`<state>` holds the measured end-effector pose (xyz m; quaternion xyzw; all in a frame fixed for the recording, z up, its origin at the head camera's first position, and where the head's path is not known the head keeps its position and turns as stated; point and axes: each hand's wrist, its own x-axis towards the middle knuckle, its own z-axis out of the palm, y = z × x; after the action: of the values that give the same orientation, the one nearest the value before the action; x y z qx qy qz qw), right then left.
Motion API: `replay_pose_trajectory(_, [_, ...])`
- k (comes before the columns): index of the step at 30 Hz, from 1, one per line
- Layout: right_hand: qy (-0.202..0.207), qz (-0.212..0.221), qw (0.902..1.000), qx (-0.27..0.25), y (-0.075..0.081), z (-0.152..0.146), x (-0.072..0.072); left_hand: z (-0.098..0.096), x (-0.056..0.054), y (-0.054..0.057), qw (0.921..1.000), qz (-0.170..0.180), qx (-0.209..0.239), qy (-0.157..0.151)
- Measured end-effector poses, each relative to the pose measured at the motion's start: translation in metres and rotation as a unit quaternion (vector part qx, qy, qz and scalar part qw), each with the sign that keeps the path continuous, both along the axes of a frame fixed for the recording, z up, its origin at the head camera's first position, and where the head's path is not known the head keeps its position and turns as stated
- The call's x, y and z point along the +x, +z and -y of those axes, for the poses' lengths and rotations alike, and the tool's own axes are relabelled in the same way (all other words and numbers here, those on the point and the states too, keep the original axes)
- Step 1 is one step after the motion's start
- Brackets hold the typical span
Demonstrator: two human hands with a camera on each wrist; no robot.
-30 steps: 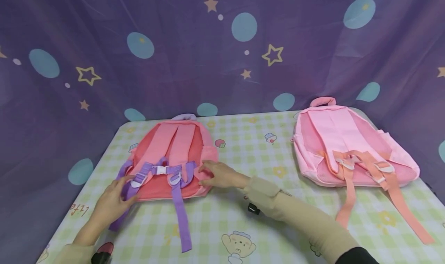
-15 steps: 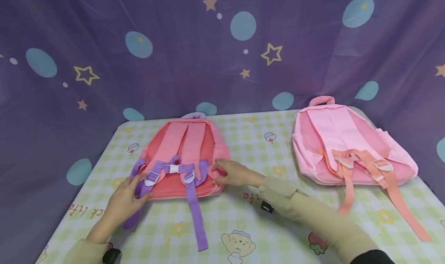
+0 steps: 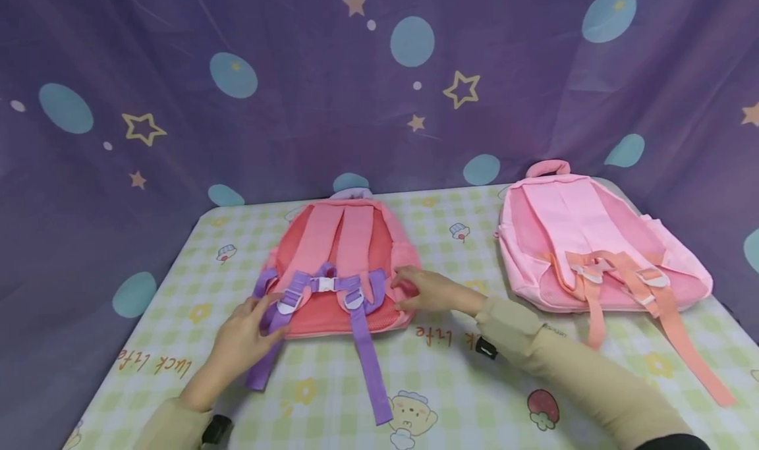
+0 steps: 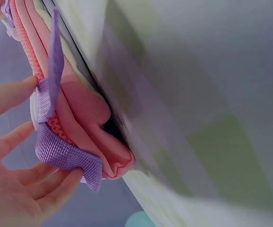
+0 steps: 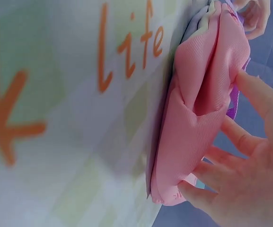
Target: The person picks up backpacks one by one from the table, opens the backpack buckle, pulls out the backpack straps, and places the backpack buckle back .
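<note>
A coral-pink backpack [image 3: 340, 265] lies back side up on the table, its two shoulder straps facing up. Purple webbing joined by a white buckle [image 3: 327, 284] crosses its lower part, with loose purple ends toward me. My left hand [image 3: 240, 335] holds the lower left corner, thumb and fingers spread around the purple strap [image 4: 65, 149]. On the opposite side, my right hand [image 3: 435, 290] holds the bag at its side pocket [image 5: 198, 123], with the fingertips on the pink fabric. The bag sits between both hands.
A lighter pink backpack [image 3: 599, 246] with peach webbing lies at the right of the table, also back side up. The table is covered by a green checked cloth [image 3: 201, 265]. A purple patterned curtain [image 3: 284, 127] hangs behind.
The coral-pink backpack has slid to the right across the cloth, and both hands have moved along with it. The lighter pink backpack has stayed in place.
</note>
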<state>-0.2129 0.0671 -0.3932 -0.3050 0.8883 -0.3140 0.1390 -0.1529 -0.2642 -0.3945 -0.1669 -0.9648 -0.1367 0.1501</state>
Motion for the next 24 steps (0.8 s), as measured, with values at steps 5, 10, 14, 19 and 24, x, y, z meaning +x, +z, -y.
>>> replay_pose_trajectory(5, [-0.008,0.002,1.0000,0.001,0.003,-0.014,0.001,-0.012,-0.002,-0.002,0.9998,-0.014,0.000,-0.014])
replay_pose_trajectory(10, [-0.018,0.011,0.9998,0.006,0.003,-0.024,0.000,-0.020,-0.002,-0.004,0.9994,-0.025,-0.003,-0.025])
replay_pose_trajectory(14, [-0.019,0.006,0.9998,0.006,0.001,-0.032,-0.001,-0.027,-0.003,-0.004,0.9991,-0.025,-0.005,-0.034])
replay_pose_trajectory(19, [-0.024,0.003,0.9997,0.006,-0.001,-0.044,-0.002,-0.036,-0.005,-0.005,0.9981,-0.035,-0.005,-0.051])
replay_pose_trajectory(24, [-0.022,-0.004,0.9997,-0.001,0.001,-0.055,-0.002,-0.045,-0.005,-0.007,0.9968,-0.046,-0.004,-0.065])
